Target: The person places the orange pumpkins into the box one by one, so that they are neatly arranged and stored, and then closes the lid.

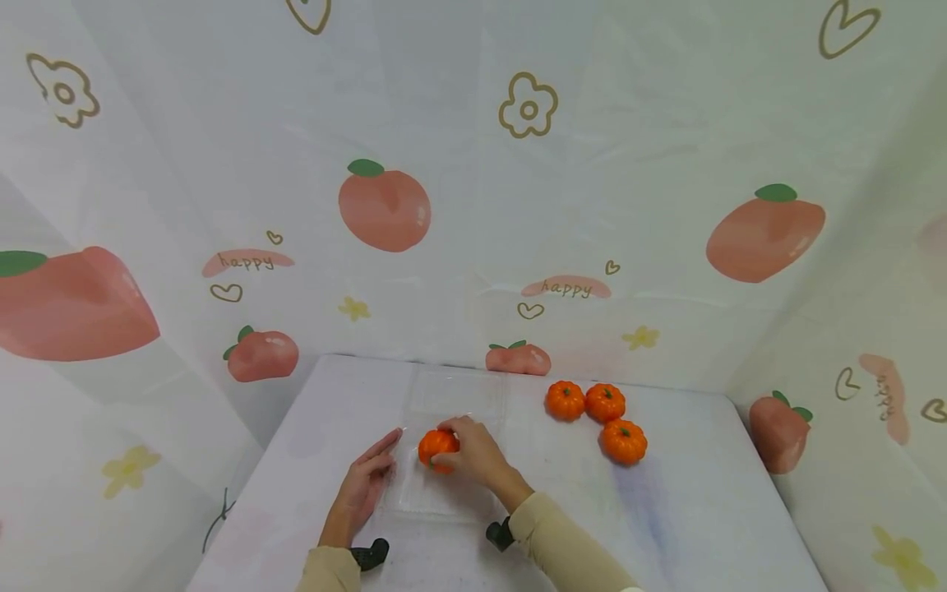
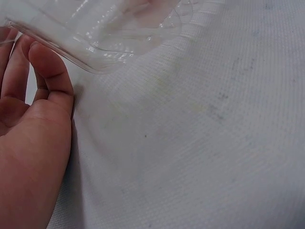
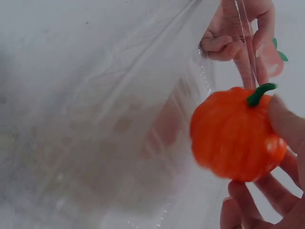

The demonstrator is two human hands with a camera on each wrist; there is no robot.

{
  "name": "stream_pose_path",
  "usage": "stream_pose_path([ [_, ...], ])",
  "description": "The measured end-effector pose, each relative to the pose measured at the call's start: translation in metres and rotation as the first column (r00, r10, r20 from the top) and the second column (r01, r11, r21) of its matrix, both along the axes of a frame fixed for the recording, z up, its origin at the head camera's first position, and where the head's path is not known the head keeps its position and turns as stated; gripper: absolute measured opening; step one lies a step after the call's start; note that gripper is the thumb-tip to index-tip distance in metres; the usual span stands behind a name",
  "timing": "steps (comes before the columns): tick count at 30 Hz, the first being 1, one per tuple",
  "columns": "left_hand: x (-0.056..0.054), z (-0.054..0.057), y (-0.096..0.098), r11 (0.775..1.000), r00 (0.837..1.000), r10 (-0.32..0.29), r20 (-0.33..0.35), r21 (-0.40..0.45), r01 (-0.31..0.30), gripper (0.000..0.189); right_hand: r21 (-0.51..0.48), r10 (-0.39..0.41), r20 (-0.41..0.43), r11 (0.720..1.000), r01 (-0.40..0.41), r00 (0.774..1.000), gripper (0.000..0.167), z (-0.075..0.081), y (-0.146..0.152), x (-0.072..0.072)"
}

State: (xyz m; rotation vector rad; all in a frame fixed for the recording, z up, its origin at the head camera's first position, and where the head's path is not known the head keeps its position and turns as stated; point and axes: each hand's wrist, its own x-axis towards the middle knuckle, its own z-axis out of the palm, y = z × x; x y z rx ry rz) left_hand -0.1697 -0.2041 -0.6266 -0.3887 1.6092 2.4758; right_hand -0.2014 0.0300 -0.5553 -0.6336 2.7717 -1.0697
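My right hand [image 1: 477,452] holds a small orange toy pumpkin [image 3: 228,136] with a green stem, thumb on one side and fingers on the other. It is over a clear plastic clamshell box [image 1: 432,503], whose lid [image 1: 455,390] is laid back toward the wall. At the box's left side, my left hand [image 1: 362,487] grips the edge. The left wrist view shows the fingertips [image 2: 45,59] against the clear rim, and part of that hand lies outside the picture.
Three more orange pumpkins stand at the table's back right: a left one [image 1: 565,400], a middle one [image 1: 605,403] and a nearer one [image 1: 624,441]. A white cloth covers the table [image 1: 710,493]. Behind it hangs a printed curtain [image 1: 459,312] with peaches and flowers.
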Motion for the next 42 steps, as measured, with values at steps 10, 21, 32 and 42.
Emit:
stream_pose_path([
  [10,0.000,0.000,0.000,1.000,1.000,0.006,0.028,-0.005,-0.006,0.048,0.063,-0.013,0.017,0.998,0.012,1.000,0.042,0.003,-0.007,0.002],
  [21,-0.001,0.001,0.000,1.000,0.999,-0.006,0.042,-0.021,0.007,0.052,0.053,-0.004,0.089,0.999,0.000,0.996,0.045,0.003,-0.010,-0.001],
  [32,-0.001,0.000,-0.002,1.000,0.999,-0.022,0.033,-0.010,0.023,0.052,0.027,0.030,0.100,0.999,-0.032,0.995,0.034,0.005,-0.015,-0.001],
  [42,0.000,0.000,-0.003,1.000,0.998,-0.003,0.059,0.011,0.002,0.054,0.008,0.015,0.079,1.000,-0.016,0.997,0.035,0.004,-0.027,-0.001],
])
